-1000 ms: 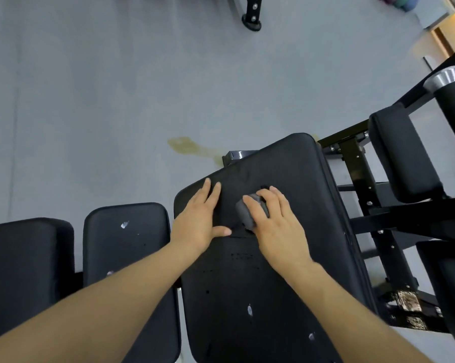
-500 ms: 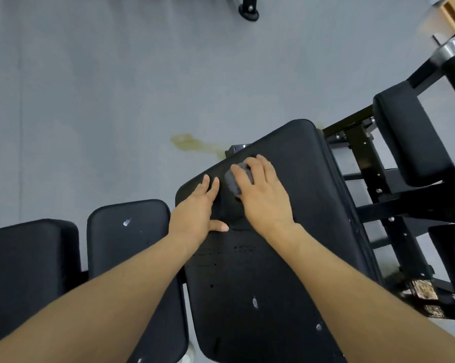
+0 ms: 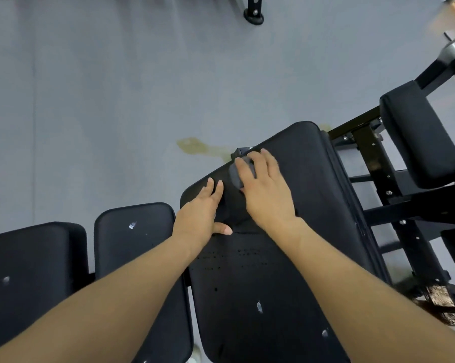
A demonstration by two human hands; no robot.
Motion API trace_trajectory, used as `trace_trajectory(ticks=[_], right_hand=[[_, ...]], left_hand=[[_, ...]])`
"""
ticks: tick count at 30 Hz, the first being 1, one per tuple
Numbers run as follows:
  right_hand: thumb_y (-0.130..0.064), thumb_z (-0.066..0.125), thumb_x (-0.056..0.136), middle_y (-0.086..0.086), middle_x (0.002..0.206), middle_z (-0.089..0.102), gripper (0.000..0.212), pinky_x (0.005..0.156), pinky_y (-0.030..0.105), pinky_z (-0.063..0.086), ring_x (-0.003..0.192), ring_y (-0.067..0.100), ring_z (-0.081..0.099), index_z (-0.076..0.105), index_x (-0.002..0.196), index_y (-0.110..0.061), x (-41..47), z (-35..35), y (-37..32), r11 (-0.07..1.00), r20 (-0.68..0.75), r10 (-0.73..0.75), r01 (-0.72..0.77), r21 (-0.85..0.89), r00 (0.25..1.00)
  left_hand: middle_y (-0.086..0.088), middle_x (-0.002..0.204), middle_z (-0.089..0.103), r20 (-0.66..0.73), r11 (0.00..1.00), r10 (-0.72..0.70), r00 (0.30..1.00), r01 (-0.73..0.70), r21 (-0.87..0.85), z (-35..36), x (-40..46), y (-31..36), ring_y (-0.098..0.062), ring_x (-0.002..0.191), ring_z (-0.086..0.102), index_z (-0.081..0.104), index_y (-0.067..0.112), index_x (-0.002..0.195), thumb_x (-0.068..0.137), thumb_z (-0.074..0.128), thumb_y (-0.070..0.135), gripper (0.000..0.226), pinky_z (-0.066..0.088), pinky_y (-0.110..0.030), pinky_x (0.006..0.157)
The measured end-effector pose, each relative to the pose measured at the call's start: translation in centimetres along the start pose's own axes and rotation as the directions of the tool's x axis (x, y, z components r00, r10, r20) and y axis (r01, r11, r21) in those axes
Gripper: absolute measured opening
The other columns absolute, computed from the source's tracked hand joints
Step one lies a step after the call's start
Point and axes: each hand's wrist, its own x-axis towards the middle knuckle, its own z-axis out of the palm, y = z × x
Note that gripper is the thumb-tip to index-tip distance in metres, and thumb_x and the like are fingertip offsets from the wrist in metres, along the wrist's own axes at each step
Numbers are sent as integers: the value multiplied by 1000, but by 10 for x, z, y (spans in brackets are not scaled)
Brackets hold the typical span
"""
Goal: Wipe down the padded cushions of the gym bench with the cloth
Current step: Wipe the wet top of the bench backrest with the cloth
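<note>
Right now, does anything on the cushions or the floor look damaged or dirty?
Yes. A yellowish stain marks the grey floor just beyond the large cushion. That cushion and the smaller cushion beside it show small pale spots where the black cover looks chipped or torn.

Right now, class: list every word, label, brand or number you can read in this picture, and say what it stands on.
None can be read.
Bench pad: only small holes and pale scuffs, no lettering.
Frame foot: a worn patch, too blurred to tell whether it bears text.
</note>
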Motion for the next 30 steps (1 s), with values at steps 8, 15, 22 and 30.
trace_trajectory(ticks=[8,15,22,30], right_hand=[[-13,59,89,9,142,33,52,80,35,44,132,30,25,40,137,-16,38,-37,49,976,12,219,-219,21,976],[-8,71,62,18,116,60,58,95,42,50,119,35,36,61,119,-4,-23,2,-27,999,-17,12,-12,42,1000],[0,69,72,12,134,45,65,80,39,52,129,31,29,48,132,-13,-18,-37,21,975,32,220,-220,26,975],[-3,46,76,11,127,46,53,90,41,50,125,33,30,54,128,-10,-59,-11,-15,987,-33,153,-151,56,988]], left_hand=[[1,159,-8,26,1000,7,1000,-8,30,0,3,0,-23,139,30,-2,23,151,75,71,44,107,46,-35,91],[-1,159,-2,4,1000,-4,1000,4,3,0,5,-1,-25,129,45,5,22,151,73,76,39,107,46,-37,91],[-2,159,-3,15,996,5,1000,-7,93,-1,7,-1,-25,133,40,0,21,151,73,72,48,109,49,-38,89],[-5,159,-1,24,989,-1,1000,-3,151,-4,7,3,-26,128,45,1,19,151,73,72,47,109,49,-38,85]])
